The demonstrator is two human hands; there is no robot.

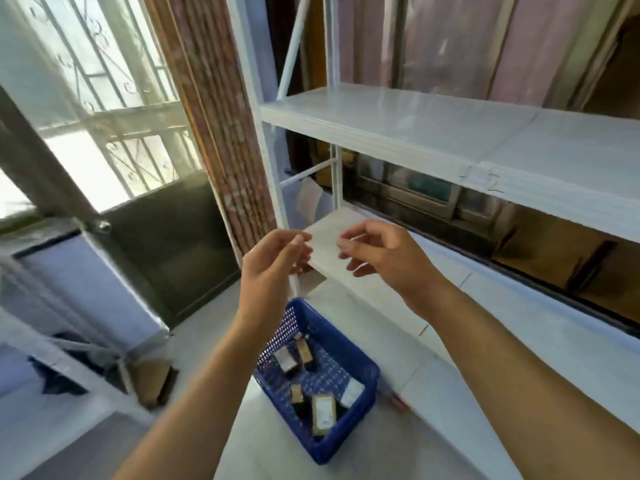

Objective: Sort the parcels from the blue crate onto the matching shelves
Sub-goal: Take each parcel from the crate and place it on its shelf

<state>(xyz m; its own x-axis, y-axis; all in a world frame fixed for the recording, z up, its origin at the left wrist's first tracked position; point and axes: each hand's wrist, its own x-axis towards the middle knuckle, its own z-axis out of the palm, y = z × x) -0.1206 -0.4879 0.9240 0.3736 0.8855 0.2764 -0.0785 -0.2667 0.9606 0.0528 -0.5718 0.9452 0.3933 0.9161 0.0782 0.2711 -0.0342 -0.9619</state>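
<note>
Two hands up before lower shelf (485, 306): left hand (273, 261), right hand (377, 254), fingers curled; pinching anything or not, impossible to tell. One blue crate (360, 355) on floor (270, 445), five blurred parcels (323, 414) inside. Upper shelf (415, 123) cut off right.

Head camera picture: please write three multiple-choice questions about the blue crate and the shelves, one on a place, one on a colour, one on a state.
1. Where is the blue crate?
A. on the upper shelf
B. low down, in front of the shelves
C. on the window ledge

2. What colour are the shelves?
A. red
B. green
C. white

3. In what state is the crate?
A. upright, with several parcels inside
B. empty
C. upside down

Answers: 1 B, it sits low near the bottom of the picture; 2 C, boards and posts are white; 3 A, small parcels lie on its bottom.
</note>
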